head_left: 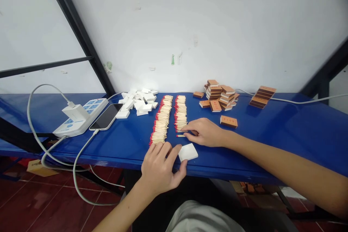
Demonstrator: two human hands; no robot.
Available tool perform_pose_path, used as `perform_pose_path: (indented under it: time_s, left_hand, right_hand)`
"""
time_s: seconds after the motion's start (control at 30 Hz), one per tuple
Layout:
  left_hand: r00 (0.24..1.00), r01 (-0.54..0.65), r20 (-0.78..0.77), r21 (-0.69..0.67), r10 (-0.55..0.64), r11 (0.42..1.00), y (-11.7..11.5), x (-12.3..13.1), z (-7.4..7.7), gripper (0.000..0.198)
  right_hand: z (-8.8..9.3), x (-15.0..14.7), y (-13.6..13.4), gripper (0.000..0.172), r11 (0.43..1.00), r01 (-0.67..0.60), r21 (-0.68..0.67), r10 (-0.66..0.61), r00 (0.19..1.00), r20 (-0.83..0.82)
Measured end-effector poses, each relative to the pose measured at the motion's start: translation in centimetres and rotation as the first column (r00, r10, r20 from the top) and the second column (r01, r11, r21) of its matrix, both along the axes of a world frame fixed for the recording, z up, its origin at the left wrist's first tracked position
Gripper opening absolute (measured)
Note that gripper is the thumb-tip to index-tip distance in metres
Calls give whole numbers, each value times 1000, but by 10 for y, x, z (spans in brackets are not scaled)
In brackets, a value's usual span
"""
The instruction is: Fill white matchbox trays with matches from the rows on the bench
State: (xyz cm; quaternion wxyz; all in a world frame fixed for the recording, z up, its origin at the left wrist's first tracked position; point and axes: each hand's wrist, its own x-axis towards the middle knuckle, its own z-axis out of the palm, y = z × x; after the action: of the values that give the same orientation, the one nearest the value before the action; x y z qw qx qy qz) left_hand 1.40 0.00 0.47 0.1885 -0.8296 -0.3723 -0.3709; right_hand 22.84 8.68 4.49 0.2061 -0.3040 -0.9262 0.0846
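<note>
Beside a small white matchbox tray, near the table's front edge, is my left hand. Its index finger and thumb rest at the tray's left and lower edges, while the other fingertips curl by the near end of the left row of matches. My right hand pinches with thumb and index finger at a single match, just below the right row of matches. Red heads point left in both rows. Whether the tray's open side faces up is hard to see.
White trays lie heaped behind the left row. Brown matchbox sleeves are piled at the back, with one sleeve nearer and a striped brown stack farther right. A phone, power strip and looping cables occupy the left.
</note>
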Motion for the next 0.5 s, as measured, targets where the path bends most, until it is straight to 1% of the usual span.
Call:
perform_pose_path:
  time_s: [0.17,0.4,0.5]
  left_hand:
    - [1000,5,-8,-4,-5,1000,0,0,1,26]
    - [1000,5,-8,-2,-5,1000,0,0,1,26]
    - [1000,6,-8,1,-6,1000,1,0,1,26]
  right_hand:
    - [-1,0,1,21,1000,-17,12,17,1000,6]
    - [-1,0,1,21,1000,-9,-7,9,1000,-25]
    - [-1,0,0,20,999,-25,-20,24,999,-29]
